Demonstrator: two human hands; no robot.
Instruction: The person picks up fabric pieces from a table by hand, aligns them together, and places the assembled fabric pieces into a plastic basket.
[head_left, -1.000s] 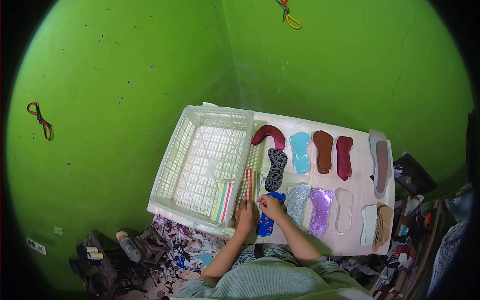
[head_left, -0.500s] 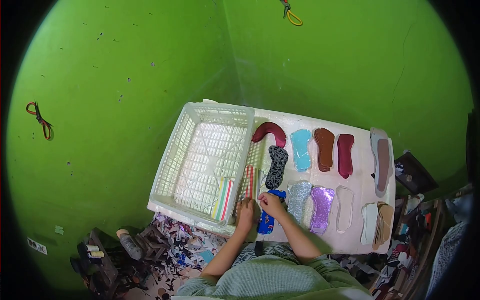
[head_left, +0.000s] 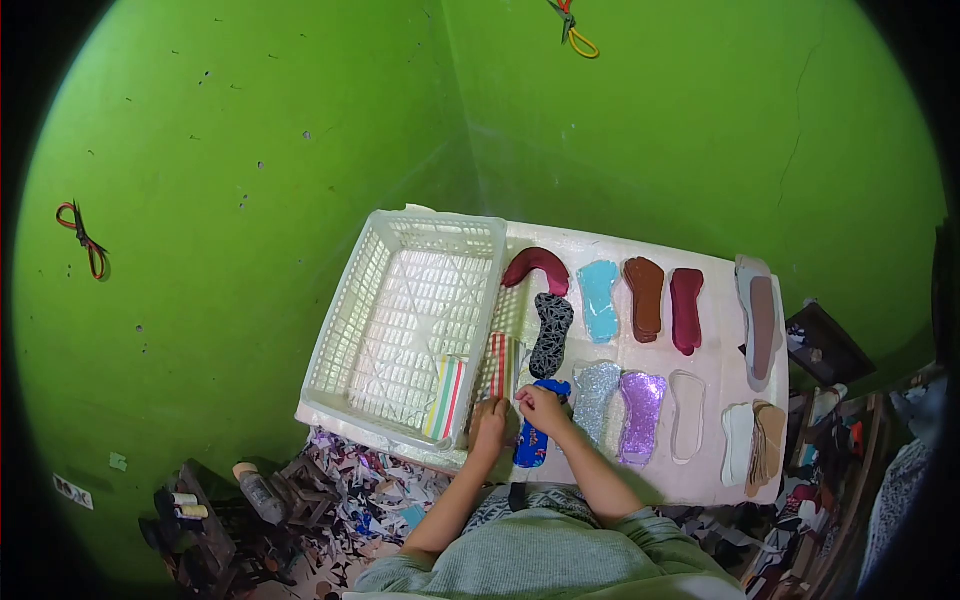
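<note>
My left hand [head_left: 488,424] is at the near end of a red, white and green striped piece [head_left: 500,362] beside the basket, its fingers closed on that end. Just to the right, my right hand [head_left: 542,408] hovers over or rests on a blue printed cut-out [head_left: 530,447], partly covering it. Its fingers are bent in toward the left hand; whatever they pinch is too small to make out. Above lies a black-and-white patterned cut-out [head_left: 551,335]. A silver glitter cut-out [head_left: 596,400] and a purple glitter one [head_left: 641,417] lie to the right.
A white plastic basket [head_left: 335,330] with a striped piece [head_left: 446,397] inside fills the table's left side. Light blue [head_left: 600,300], brown [head_left: 645,300] and dark red [head_left: 686,310] stacks form the back row. Tan pieces [head_left: 767,445] lie near the right edge. Scraps [head_left: 370,500] cover the floor.
The view has shifted slightly. Both hands keep nearly the same place and pose, and the pieces on the table have not moved.
</note>
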